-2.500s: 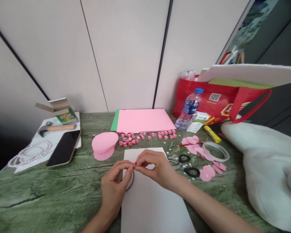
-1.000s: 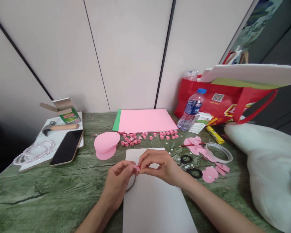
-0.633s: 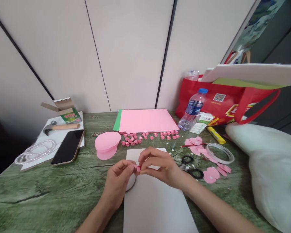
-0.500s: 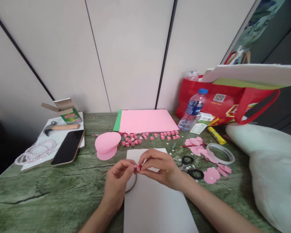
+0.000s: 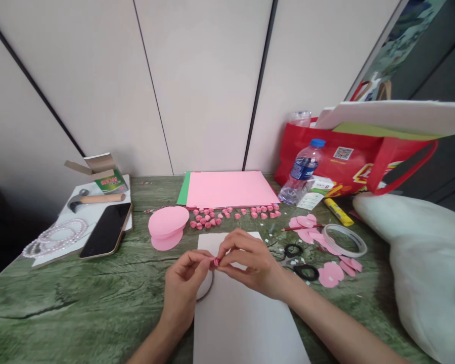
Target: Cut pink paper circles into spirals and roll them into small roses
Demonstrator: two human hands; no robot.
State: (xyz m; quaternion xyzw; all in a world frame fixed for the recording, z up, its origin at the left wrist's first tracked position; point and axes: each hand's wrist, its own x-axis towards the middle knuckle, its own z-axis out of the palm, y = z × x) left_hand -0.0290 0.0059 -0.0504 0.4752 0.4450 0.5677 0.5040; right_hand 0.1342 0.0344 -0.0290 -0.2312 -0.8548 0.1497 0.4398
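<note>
A small rolled pink paper piece point(image 5: 216, 262) is pinched between both hands above a white sheet point(image 5: 246, 318). My left hand point(image 5: 185, 283) grips its left side with thumb and forefinger. On its right side, the fingertips of my right hand point(image 5: 250, 263) close on the same piece. A thin dark ring point(image 5: 208, 293) shows partly beside my left hand, over the sheet's left edge. Several small pink paper rolls point(image 5: 208, 221) lie in rows beyond the hands. Black-handled scissors point(image 5: 306, 272) lie just right of my right hand, partly hidden by it.
Pink circles point(image 5: 168, 225) lie left of the rolls, pink sheets point(image 5: 231, 188) behind. At left are a phone point(image 5: 106, 230), a hammer point(image 5: 98, 198) and beads point(image 5: 56, 237). A bottle point(image 5: 303, 169), red bag point(image 5: 337, 162), tape roll point(image 5: 344, 240) and glue stick point(image 5: 338, 211) stand or lie at right.
The fingers of my right hand have shifted slightly around the pink piece, which looks turned a little. Everything else rests as before.
</note>
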